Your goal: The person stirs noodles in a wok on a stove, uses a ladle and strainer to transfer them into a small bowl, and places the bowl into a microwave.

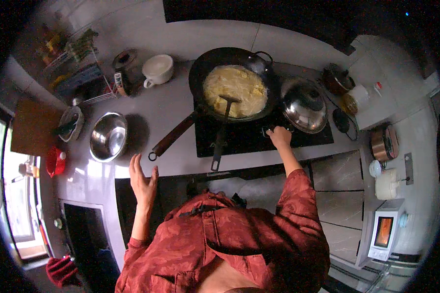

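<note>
A dark wok [198,78] with a long wooden handle sits on the black cooktop [238,143]. Pale yellow food in broth [238,86], with noodle-like strands, fills its bottom. A long-handled spatula [222,135] rests with its blade in the food and its handle over the cooktop's front edge. My right hand [280,136] is at the front of the cooktop, fingers curled by small dark fittings; its grip is partly hidden. Just behind it lies a shiny domed metal lid [304,108]. My left hand [143,181] hovers empty, fingers apart, near the wok's handle end.
Left on the counter are a steel bowl [109,137], a white mug [158,69], a basket [71,123], a red container [55,161] and a wire rack [99,97]. Right stand a lidded pot [337,78], jars [357,97] and a copper-coloured appliance [383,143].
</note>
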A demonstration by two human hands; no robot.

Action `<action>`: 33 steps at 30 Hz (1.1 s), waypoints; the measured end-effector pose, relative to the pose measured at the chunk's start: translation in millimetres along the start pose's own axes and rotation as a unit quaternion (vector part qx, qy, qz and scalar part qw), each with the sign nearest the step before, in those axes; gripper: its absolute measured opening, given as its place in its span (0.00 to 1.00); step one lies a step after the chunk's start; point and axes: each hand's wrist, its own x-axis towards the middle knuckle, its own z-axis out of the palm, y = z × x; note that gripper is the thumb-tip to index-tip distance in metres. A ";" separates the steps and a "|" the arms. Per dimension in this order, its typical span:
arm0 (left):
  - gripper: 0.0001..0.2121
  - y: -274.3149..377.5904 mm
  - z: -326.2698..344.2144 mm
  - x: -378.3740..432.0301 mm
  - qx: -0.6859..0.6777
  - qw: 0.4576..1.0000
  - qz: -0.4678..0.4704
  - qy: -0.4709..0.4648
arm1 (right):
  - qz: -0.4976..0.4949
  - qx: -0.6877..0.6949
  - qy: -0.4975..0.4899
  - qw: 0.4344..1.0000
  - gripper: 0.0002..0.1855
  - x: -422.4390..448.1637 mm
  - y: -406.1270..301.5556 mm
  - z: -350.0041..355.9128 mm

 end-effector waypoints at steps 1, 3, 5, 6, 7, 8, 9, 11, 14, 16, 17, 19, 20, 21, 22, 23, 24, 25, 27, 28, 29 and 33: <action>0.23 -4.2 0.0 -7.5 -0.008 0.999 -0.029 -0.012 | 0.025 -0.004 -0.012 1.000 0.20 -1.7 -5.7 -5.1; 0.21 -12.8 1.3 -23.7 -0.026 0.995 -0.085 -0.035 | 0.054 0.006 0.015 0.998 0.24 -2.9 -10.5 -2.3; 0.19 -13.0 4.2 -38.3 -0.048 0.992 -0.115 -0.028 | 0.080 0.010 0.020 0.997 0.26 -7.0 -14.3 -6.7; 0.18 -14.6 4.6 -43.2 -0.063 0.988 -0.131 -0.043 | 0.106 0.032 0.007 0.994 0.29 -7.4 -13.6 -4.1; 0.17 -17.4 6.0 -48.2 -0.077 0.984 -0.147 -0.059 | 0.110 0.040 0.029 0.993 0.29 -9.8 -12.0 1.1; 0.16 -24.2 9.4 -54.6 -0.115 0.977 -0.163 -0.072 | 0.114 0.048 0.051 0.991 0.30 -13.7 -9.0 9.6; 0.15 -30.9 13.7 -60.8 -0.149 0.970 -0.180 -0.069 | 0.117 0.056 0.074 0.989 0.31 -15.5 -4.9 19.8; 0.15 -30.7 12.6 -67.2 -0.204 0.940 -0.256 -0.097 | 0.091 0.168 0.038 0.981 0.26 -23.4 0.9 37.6; 0.14 -34.6 7.4 -72.2 -0.288 0.881 -0.347 -0.141 | -0.002 0.352 0.013 0.936 0.18 -63.6 -31.6 29.3; 0.12 -40.4 7.0 -73.1 -0.342 0.838 -0.396 -0.154 | -0.080 0.415 0.088 0.902 0.11 -91.7 -60.6 21.9; 0.12 -41.8 4.2 -72.6 -0.373 0.815 -0.418 -0.149 | -0.133 0.439 0.124 0.880 0.15 -107.5 -77.6 6.0; 0.11 -47.0 0.8 -66.0 -0.439 0.764 -0.450 -0.144 | -0.217 0.460 0.166 0.845 0.21 -128.1 -106.1 -20.5; 0.10 -50.3 -0.3 -60.6 -0.455 0.751 -0.456 -0.143 | -0.260 0.426 0.166 0.851 0.23 -135.2 -116.7 -36.7; 0.10 -58.9 0.7 -57.4 -0.458 0.755 -0.449 -0.139 | -0.305 0.390 0.165 0.853 0.26 -139.5 -126.5 -49.1; 0.10 -70.1 3.3 -54.0 -0.462 0.757 -0.441 -0.137 | -0.329 0.359 0.160 0.858 0.27 -141.3 -133.3 -55.1; 0.09 -79.0 4.1 -49.5 -0.466 0.760 -0.433 -0.134 | -0.355 0.319 0.163 0.863 0.26 -142.8 -139.0 -61.8; 0.09 -75.7 -0.2 -41.8 -0.484 0.733 -0.466 -0.106 | -0.383 0.278 0.164 0.866 0.26 -143.8 -144.8 -68.1; 0.09 -88.2 1.5 -38.9 -0.514 0.714 -0.464 -0.104 | -0.410 0.236 0.165 0.865 0.25 -143.9 -151.2 -71.3; 0.09 -117.1 3.4 -33.6 -0.574 0.671 -0.460 -0.094 | -0.403 0.223 0.180 0.869 0.17 -143.7 -162.9 -69.3; 0.10 -124.6 1.8 -29.1 -0.572 0.671 -0.464 -0.087 | -0.391 0.201 0.190 0.878 0.14 -145.7 -164.9 -70.4; 0.10 -130.8 2.0 -23.1 -0.575 0.669 -0.463 -0.080 | -0.380 0.178 0.199 0.886 0.12 -146.8 -167.1 -72.2; 0.10 -169.8 -1.3 -4.5 -0.577 0.669 -0.465 -0.056 | -0.355 0.151 0.231 0.893 0.06 -139.2 -173.4 -76.5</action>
